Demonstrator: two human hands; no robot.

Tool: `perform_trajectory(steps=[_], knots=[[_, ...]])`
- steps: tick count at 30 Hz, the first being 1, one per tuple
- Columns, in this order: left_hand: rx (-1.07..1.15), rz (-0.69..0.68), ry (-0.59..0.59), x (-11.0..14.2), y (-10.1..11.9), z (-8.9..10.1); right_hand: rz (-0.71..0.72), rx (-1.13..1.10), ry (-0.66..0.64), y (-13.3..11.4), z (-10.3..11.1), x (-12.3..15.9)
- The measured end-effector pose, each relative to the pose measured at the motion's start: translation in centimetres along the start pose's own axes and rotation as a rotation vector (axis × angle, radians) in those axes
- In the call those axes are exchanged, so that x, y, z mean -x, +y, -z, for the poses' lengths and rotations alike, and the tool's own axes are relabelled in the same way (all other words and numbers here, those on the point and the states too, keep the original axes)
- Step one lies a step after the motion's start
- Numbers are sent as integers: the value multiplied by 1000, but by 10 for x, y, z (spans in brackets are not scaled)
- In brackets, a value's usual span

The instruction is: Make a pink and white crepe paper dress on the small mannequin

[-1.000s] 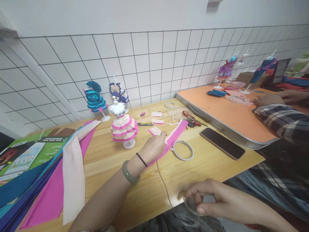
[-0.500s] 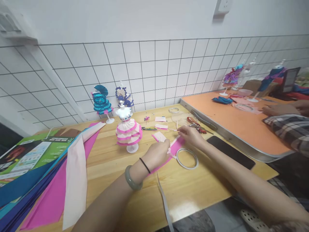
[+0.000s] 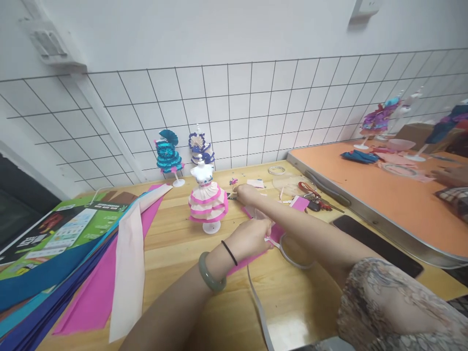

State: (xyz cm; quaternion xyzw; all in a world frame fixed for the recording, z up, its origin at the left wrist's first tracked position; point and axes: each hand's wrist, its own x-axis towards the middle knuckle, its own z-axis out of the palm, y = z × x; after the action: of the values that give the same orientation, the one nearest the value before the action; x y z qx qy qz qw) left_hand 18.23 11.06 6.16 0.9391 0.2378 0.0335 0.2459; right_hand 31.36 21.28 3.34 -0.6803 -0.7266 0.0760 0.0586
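My left hand [image 3: 256,236] is closed in a pinch on the white tape [image 3: 275,242] over a pink crepe paper strip [image 3: 246,263]. That tape runs to a tape roll [image 3: 292,263], partly hidden under my right forearm. My right hand [image 3: 245,195] reaches across to the utility knife [image 3: 231,196]; its bent fingers are closed at the knife and cover most of it. Close by on the left stands a small white dress form [image 3: 202,174] in a tiered white and pink paper skirt [image 3: 208,202].
Teal [image 3: 168,156] and blue [image 3: 202,148] dressed forms stand by the wall. Long crepe paper strips [image 3: 126,273] lie left. Scissors [image 3: 314,202], a phone [image 3: 376,243] and an orange table [image 3: 351,180] are right, where a co-worker's hand [image 3: 451,176] rests.
My right hand has left the far end of the pink strip and moved left to the utility knife. My left hand stays on the tape. The view has shifted slightly left.
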Motion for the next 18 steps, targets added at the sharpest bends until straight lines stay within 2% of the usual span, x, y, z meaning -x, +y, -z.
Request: perform_trajectory(steps=[3,7,12,18], knots=[[-4,13,-17,-1,-1,0,-4,7,-42,3,8,-5],[34,31,-30,-3,-3,-1,-60,-35,-54,16,33,6],[30,22,-51,-4,-9,-1,-195,-180,-61,50,66,54],[11,63,-70,-4,-12,1,-239,-410,-123,85,86,106]])
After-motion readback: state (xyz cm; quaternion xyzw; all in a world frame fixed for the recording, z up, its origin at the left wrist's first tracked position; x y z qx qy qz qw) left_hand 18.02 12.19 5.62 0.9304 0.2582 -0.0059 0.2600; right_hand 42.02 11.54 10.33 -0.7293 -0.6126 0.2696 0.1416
